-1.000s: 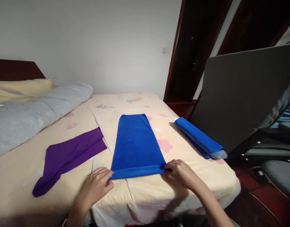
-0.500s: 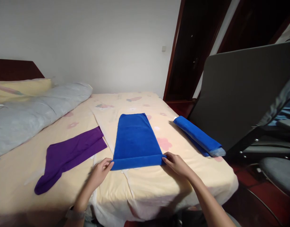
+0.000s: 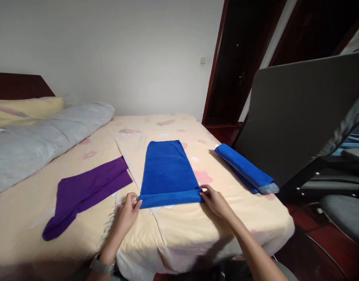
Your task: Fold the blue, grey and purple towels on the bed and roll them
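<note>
Here your left hand (image 3: pixel 127 212) and right hand (image 3: pixel 214 200) pinch the two ends of the rolled near edge of the blue towel (image 3: pixel 168 168), a plush, tapering strip lying flat on the flowered bed (image 3: pixel 220 226). Your fingertips are tucked behind the roll. A smooth purple cloth (image 3: pixel 85 191) lies left; a rolled blue towel (image 3: pixel 246 168) lies right, its far side hidden.

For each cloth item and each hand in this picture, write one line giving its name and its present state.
blue towel: flat on the bed, near end rolled up.
rolled blue towel: rolled, lying at the bed's right edge.
purple cloth: spread flat, untouched.
grey duvet: bunched along the left.
left hand: pinching the roll's left end.
right hand: pinching the roll's right end.
</note>
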A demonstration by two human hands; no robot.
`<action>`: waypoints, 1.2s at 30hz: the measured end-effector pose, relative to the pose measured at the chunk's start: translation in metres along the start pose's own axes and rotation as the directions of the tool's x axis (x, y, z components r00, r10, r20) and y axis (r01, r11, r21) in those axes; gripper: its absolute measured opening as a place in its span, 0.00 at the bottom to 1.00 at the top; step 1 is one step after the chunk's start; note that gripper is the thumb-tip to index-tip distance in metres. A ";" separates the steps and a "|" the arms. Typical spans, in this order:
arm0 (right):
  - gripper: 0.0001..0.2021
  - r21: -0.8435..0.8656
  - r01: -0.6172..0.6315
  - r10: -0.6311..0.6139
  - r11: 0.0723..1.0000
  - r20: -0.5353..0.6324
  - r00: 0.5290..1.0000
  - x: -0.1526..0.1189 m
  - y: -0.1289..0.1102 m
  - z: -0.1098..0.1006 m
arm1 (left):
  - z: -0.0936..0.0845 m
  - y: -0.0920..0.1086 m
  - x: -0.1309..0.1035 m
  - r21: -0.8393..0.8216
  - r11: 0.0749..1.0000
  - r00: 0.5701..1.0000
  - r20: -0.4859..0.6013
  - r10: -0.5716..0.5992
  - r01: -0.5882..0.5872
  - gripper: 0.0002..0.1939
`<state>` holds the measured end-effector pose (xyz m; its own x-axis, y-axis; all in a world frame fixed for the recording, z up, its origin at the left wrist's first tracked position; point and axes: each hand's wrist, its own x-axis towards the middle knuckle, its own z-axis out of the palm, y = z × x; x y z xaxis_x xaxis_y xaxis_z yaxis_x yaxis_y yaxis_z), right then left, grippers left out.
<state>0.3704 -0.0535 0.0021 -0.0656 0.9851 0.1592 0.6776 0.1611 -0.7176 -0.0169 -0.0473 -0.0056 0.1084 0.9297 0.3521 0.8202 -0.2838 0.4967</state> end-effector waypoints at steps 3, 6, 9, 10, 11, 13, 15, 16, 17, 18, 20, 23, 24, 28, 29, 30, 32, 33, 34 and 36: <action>0.13 -0.201 0.049 -0.058 0.978 -0.035 0.998 -0.001 -0.008 0.004 | 0.003 0.007 0.001 0.193 0.981 0.998 -0.044 0.044 -0.035 0.08; 0.13 -0.297 0.090 -0.101 0.951 -0.022 0.995 -0.004 -0.010 0.003 | 0.002 0.014 -0.001 0.382 0.922 0.990 -0.090 0.108 -0.066 0.08; 0.13 -0.313 0.092 -0.091 0.945 0.016 0.996 -0.005 -0.009 0.001 | -0.001 0.021 -0.003 0.470 0.877 0.980 -0.100 0.171 -0.105 0.08; 0.13 -0.338 0.088 -0.085 0.937 0.022 0.996 -0.005 -0.008 0.000 | -0.003 0.023 -0.004 0.495 0.861 0.976 -0.105 0.191 -0.115 0.09; 0.13 -0.377 0.086 -0.084 0.922 0.020 0.996 -0.004 -0.008 0.000 | -0.005 0.025 -0.005 0.523 0.844 0.971 -0.111 0.210 -0.123 0.09; 0.13 -0.472 0.088 -0.103 0.877 -0.006 0.995 -0.003 -0.010 -0.001 | -0.007 0.031 -0.006 0.568 0.811 0.960 -0.121 0.252 -0.142 0.09; 0.12 -0.547 0.105 -0.154 0.831 -0.045 0.987 -0.004 -0.015 0.000 | -0.006 0.038 -0.007 0.567 0.797 0.942 -0.101 0.319 -0.209 0.10; 0.11 -0.565 0.123 -0.192 0.816 -0.065 0.979 -0.004 -0.019 0.001 | -0.004 0.042 -0.007 0.546 0.794 0.927 -0.079 0.367 -0.268 0.11; 0.11 -0.567 0.152 -0.237 0.809 -0.079 0.968 -0.006 -0.023 0.004 | -0.001 0.047 -0.008 0.517 0.788 0.907 -0.053 0.419 -0.334 0.11; 0.11 -0.556 0.199 -0.288 0.807 -0.077 0.954 -0.007 -0.029 0.009 | 0.003 0.052 -0.008 0.485 0.777 0.883 -0.022 0.468 -0.400 0.12; 0.12 -0.511 0.327 -0.398 0.795 -0.031 0.917 -0.011 -0.040 0.022 | 0.011 0.061 -0.009 0.423 0.750 0.839 0.050 0.542 -0.509 0.14; 0.13 -0.467 0.483 -0.501 0.740 0.095 0.860 -0.014 -0.054 0.047 | 0.021 0.067 -0.008 0.365 0.742 0.821 0.134 0.555 -0.562 0.16; 0.14 -0.469 0.503 -0.509 0.726 0.124 0.852 -0.013 -0.056 0.053 | 0.023 0.067 -0.007 0.354 0.747 0.823 0.151 0.548 -0.562 0.17; 0.13 -0.513 0.504 -0.497 0.695 0.164 0.852 -0.007 -0.051 0.060 | 0.024 0.058 -0.005 0.327 0.759 0.826 0.179 0.535 -0.563 0.18; 0.13 -0.520 0.496 -0.490 0.695 0.162 0.856 -0.006 -0.047 0.057 | 0.023 0.054 -0.005 0.321 0.755 0.820 0.182 0.543 -0.572 0.19; 0.12 -0.523 0.486 -0.482 0.701 0.156 0.862 -0.005 -0.043 0.053 | 0.022 0.050 -0.005 0.317 0.750 0.813 0.185 0.552 -0.581 0.18; 0.11 -0.514 0.455 -0.454 0.727 0.138 0.880 -0.004 -0.036 0.042 | 0.020 0.040 -0.003 0.315 0.742 0.805 0.182 0.565 -0.592 0.17; 0.10 -0.503 0.438 -0.436 0.745 0.130 0.890 -0.004 -0.032 0.036 | 0.018 0.035 -0.002 0.314 0.742 0.804 0.177 0.567 -0.593 0.16; 0.10 -0.488 0.422 -0.417 0.764 0.127 0.900 -0.005 -0.029 0.029 | 0.015 0.029 -0.001 0.308 0.745 0.805 0.176 0.566 -0.591 0.15; 0.10 -0.444 0.392 -0.379 0.806 0.121 0.917 -0.007 -0.023 0.018 | 0.009 0.018 0.001 0.280 0.766 0.815 0.188 0.548 -0.579 0.14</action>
<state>0.3423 -0.0629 0.0058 -0.4061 0.8499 0.3359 0.8457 0.4888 -0.2142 0.0024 -0.0492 -0.0033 0.6430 0.6468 0.4101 0.7226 -0.6898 -0.0451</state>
